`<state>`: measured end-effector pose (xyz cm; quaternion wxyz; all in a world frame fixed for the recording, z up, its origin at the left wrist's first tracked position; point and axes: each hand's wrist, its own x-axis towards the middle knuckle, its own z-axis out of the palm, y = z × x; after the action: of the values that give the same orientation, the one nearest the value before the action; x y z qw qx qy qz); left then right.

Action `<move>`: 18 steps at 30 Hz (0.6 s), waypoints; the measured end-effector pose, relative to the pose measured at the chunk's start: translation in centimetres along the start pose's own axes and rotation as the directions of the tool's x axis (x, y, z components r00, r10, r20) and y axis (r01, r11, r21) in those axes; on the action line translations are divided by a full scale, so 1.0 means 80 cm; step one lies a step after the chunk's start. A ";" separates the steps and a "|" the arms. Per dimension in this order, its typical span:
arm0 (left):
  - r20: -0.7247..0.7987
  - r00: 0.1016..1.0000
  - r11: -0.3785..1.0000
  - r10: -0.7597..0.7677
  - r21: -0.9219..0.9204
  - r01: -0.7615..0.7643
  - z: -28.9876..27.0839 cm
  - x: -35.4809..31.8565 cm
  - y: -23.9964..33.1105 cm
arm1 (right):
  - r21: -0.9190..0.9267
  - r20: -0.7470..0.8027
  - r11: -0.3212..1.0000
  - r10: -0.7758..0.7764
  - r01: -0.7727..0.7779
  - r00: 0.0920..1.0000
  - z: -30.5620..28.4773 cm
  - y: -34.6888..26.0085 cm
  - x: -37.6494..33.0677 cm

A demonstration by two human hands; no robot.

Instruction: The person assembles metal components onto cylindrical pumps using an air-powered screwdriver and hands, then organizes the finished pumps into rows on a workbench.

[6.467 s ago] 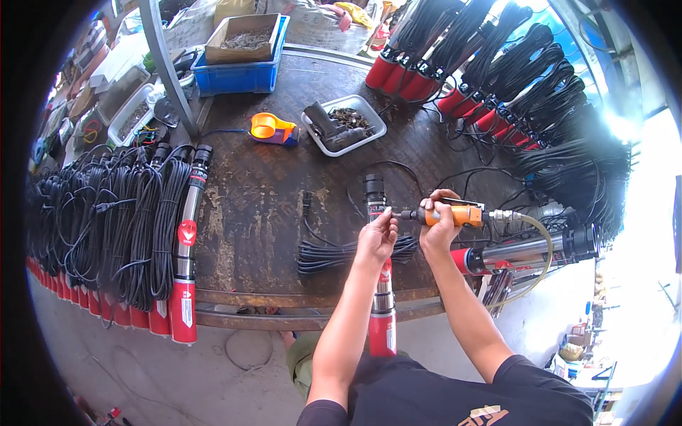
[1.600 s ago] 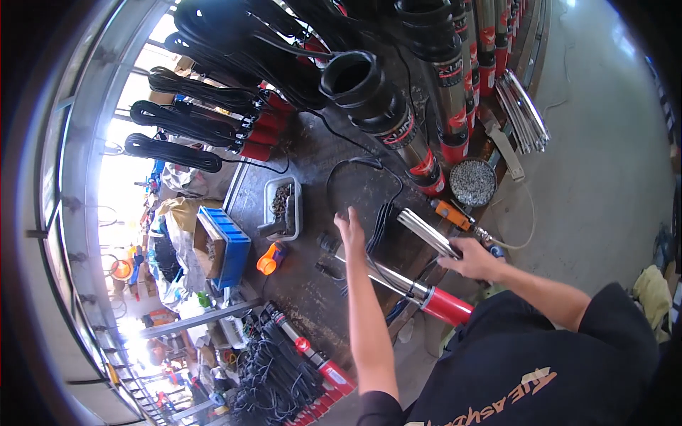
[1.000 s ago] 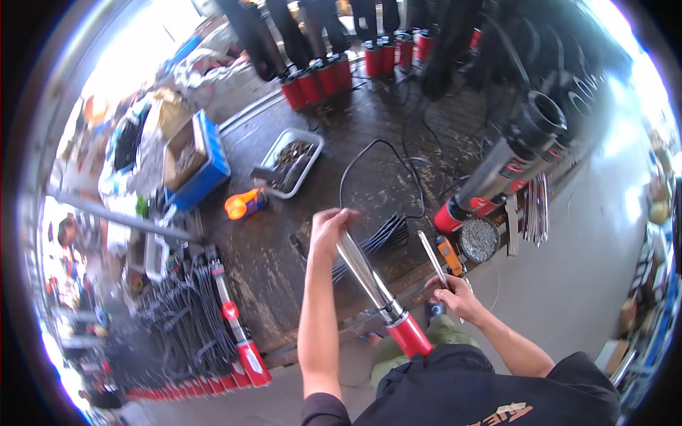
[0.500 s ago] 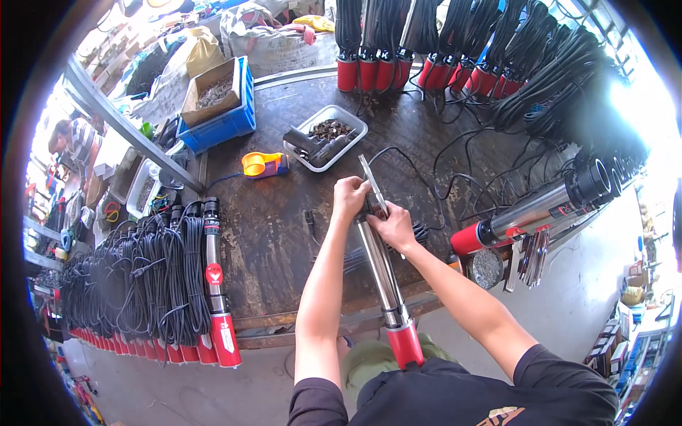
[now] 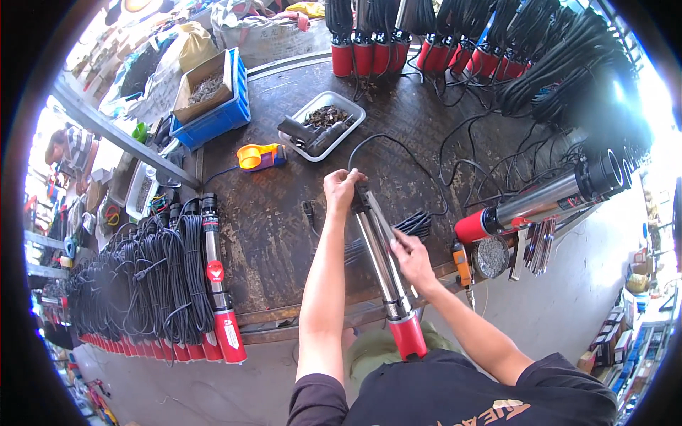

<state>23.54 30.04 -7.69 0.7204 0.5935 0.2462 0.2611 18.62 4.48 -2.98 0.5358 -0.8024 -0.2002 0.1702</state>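
Left hand (image 5: 342, 190) now grips the long steel, red-capped pump tube's (image 5: 383, 266) top; right hand (image 5: 410, 257) (screwdriver set down) has fingers pressed along its flat strip.

Both forearms rose from the lower edge toward the centre of the frame; the left arm ran almost straight up, bare from a dark sleeve at the bottom, elbow low, wrist bent slightly right; the left hand (image 5: 342, 190) sat just above centre, fingers curled closed in a grip; the right arm came in from the lower right, slanting up-left; the right hand (image 5: 412, 258) lay right of centre, below the left, fingers folded, palm down.
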 end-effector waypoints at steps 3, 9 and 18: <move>-0.011 0.999 0.998 -0.047 -0.036 0.047 0.003 0.001 0.002 | -0.208 -0.029 0.977 -0.043 0.036 0.999 0.008 0.015 -0.033; 0.014 0.996 0.996 -0.087 -0.020 0.087 0.006 0.003 0.009 | -0.479 -0.019 0.866 -0.175 0.145 0.984 0.014 -0.023 -0.032; -0.305 0.927 0.512 0.218 0.845 0.158 0.046 -0.136 -0.023 | -0.612 -0.030 0.730 -0.408 0.306 0.912 0.016 -0.009 -0.030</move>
<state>18.10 19.78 -8.32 0.2666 0.8139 0.4642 0.2257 15.82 4.56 -2.62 0.2941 -0.8864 -0.3498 -0.0738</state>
